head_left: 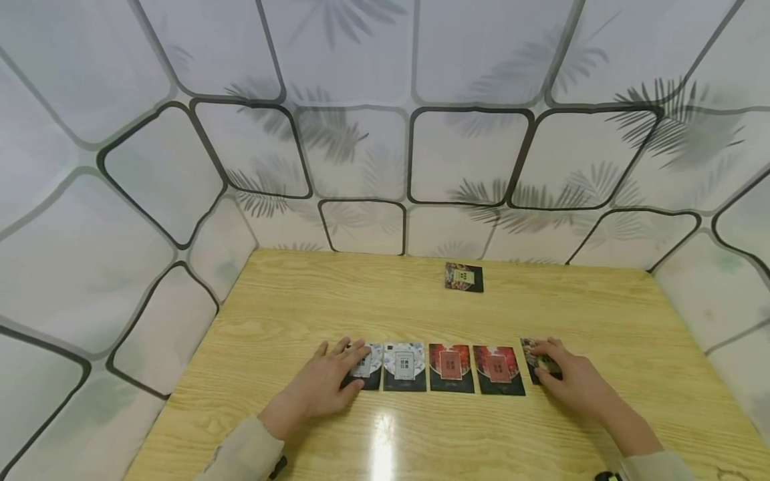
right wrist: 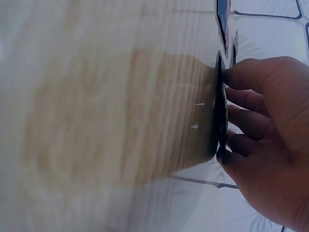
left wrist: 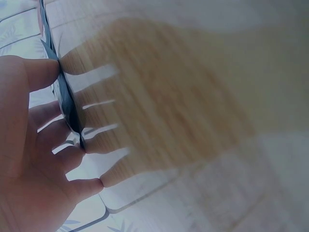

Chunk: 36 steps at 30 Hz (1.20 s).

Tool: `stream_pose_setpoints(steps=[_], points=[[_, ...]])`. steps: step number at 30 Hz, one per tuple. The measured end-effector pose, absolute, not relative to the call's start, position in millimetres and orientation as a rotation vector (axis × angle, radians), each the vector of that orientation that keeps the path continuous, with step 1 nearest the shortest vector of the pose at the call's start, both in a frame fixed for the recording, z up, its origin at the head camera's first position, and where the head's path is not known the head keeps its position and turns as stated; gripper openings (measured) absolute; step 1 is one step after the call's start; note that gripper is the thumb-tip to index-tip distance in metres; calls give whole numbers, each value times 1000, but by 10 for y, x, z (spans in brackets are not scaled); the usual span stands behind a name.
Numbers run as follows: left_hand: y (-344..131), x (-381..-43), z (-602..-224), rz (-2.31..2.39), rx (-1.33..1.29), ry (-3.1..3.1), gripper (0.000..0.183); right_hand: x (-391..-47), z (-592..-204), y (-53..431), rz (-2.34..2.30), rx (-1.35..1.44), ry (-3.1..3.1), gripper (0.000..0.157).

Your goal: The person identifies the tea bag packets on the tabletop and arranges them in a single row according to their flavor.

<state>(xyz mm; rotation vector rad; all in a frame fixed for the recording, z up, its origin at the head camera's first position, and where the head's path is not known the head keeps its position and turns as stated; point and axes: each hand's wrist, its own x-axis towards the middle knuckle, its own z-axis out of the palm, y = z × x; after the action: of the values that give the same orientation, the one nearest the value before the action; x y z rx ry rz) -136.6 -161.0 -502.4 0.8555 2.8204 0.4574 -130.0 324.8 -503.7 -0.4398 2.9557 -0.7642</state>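
Five flat packets lie in a row on the wooden table. My left hand [head_left: 327, 381], fingers spread, rests on the leftmost white-and-black packet [head_left: 374, 367] and partly covers it. Beside that is a second white-and-black packet [head_left: 405, 383], then a red-and-black packet [head_left: 451, 384] and another red-and-black packet [head_left: 499, 384]. At the right end, fingertips and thumb of my right hand [head_left: 571, 381] touch a dark patterned packet [head_left: 532, 361], mostly hidden beneath them. Seen edge-on in the right wrist view, this dark packet [right wrist: 220, 111] lies on the table under bent fingers.
Farther back, near the wall, a dark patterned packet [head_left: 475, 279] lies alone on the table [head_left: 337, 300]. Pale curtain-like walls [head_left: 361, 160] with dark outlines and leaf prints enclose the table at the back and sides.
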Motion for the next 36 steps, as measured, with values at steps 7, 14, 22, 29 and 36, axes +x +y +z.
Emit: stream_pose_setpoints(steps=[7, 14, 22, 29, 36], points=[[-1612, -1372, -5034, 455, 854, 2817, 60, -1259, -5072, 3273, -776, -472, 2978, 29], [-1614, -1378, -5052, 454, 852, 2820, 60, -1231, -5074, 3275, -786, -447, 2959, 29], [-1624, -1386, -5072, 457, 859, 2820, 60, -1214, -5062, 3261, -777, -443, 2966, 30], [-1625, -1388, -5070, 456, 859, 2820, 60, -1212, -5051, 3259, -782, -448, 2963, 30], [-1619, -1379, -5047, 456, 861, 2817, 60, -1205, -5037, 3246, -764, -447, 2963, 30]])
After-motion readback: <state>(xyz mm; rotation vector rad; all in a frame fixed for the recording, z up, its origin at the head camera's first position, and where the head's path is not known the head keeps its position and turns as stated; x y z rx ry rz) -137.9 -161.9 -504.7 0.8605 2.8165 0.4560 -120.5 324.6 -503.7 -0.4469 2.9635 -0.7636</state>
